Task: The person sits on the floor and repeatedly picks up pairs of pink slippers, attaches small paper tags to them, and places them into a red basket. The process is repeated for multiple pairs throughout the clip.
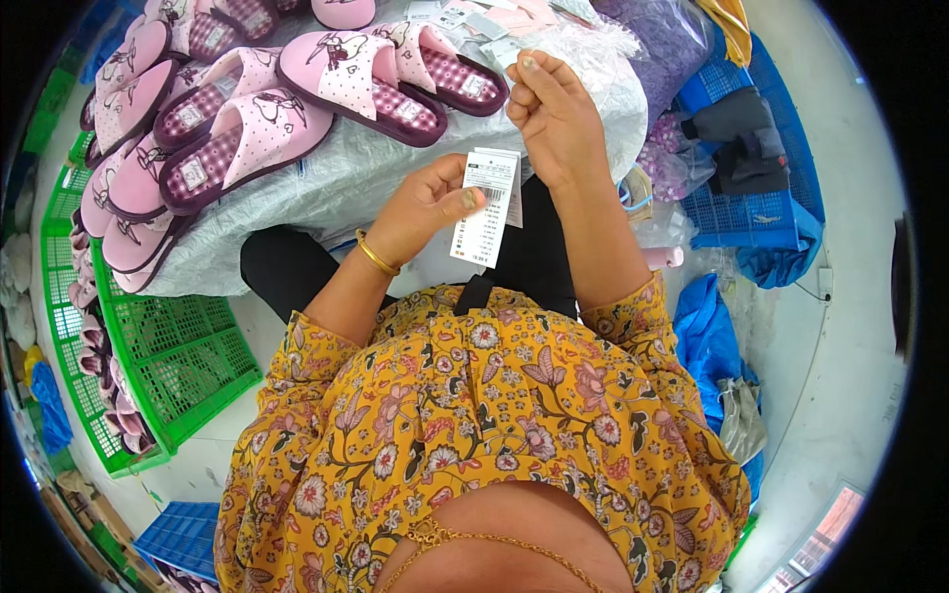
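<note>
My left hand [430, 208] pinches white printed hang tags [484, 222] between thumb and fingers, in front of my lap. More than one layer shows in the tags, the rear one peeking out at the right edge. Higher and to the right, my right hand [556, 119] is closed in a pinch, its fingertips near the paper tags on the pile. What it holds, if anything, is too small to make out. Pink slippers [336, 74] with dark plaid insoles lie just beyond my left hand, on a plastic-wrapped bundle [395, 163].
Loose paper tags [484, 25] lie on the wrap at the top. Green crates [193, 356] stand at the left, one with more slippers. To the right are a blue basket [746, 212] with dark cloth and a blue plastic bag [702, 336] on the floor.
</note>
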A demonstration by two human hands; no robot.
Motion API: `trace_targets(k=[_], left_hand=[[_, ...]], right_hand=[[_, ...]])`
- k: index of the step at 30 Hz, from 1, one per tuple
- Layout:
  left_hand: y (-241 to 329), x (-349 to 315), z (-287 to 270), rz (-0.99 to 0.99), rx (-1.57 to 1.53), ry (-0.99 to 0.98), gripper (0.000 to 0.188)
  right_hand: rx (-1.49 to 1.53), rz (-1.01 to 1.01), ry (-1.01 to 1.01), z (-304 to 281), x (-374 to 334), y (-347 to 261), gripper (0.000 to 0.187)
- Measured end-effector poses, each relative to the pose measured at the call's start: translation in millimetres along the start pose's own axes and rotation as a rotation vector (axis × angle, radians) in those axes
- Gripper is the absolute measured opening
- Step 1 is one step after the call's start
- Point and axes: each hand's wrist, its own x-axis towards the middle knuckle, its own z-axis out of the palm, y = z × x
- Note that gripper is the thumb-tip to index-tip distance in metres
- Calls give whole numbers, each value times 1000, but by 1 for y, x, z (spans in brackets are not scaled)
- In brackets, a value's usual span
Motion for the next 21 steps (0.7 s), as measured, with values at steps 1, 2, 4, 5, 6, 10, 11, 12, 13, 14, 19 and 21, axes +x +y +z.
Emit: trace_targets(k=[1, 2, 4, 5, 6, 10, 11, 12, 13, 14, 19, 21], left_hand=[[1, 0, 0, -11, 4, -13, 37], [2, -1, 1, -22, 9, -25, 40], [2, -1, 1, -30, 3, -15, 37], [2, 0, 1, -33, 0, -10, 35], [1, 0, 1, -37, 24, -7, 33], [-2, 2, 1, -6, 88, 30, 26], [-3, 3, 1, 14, 96, 44, 25], [-3, 4, 1, 1, 114, 44, 24], [-3, 5, 0, -12, 132, 45, 23], [-3, 6, -1, -26, 150, 45, 23], [-6, 10, 0, -17, 165, 72, 26], [-7, 11, -1, -10, 168, 75, 28]], right_hand=[[-1, 1, 8, 0, 0, 0, 11], [-3, 2, 12, -1, -1, 0, 11], [-5, 3, 23, -3, -2, -1, 11], [-2, 7, 21, -4, -3, -1, 11], [2, 11, 19, -6, -3, -1, 10], [27, 16, 19, -7, -6, -3, 10], [28, 11, 19, -7, -6, -3, 10], [30, 5, 20, -7, -7, -4, 10], [32, -1, 21, -7, -8, -5, 10], [33, -5, 17, -8, -8, -6, 10], [37, -51, -41, -10, -9, -9, 10], [58, -66, -60, -8, -11, -10, 10]])
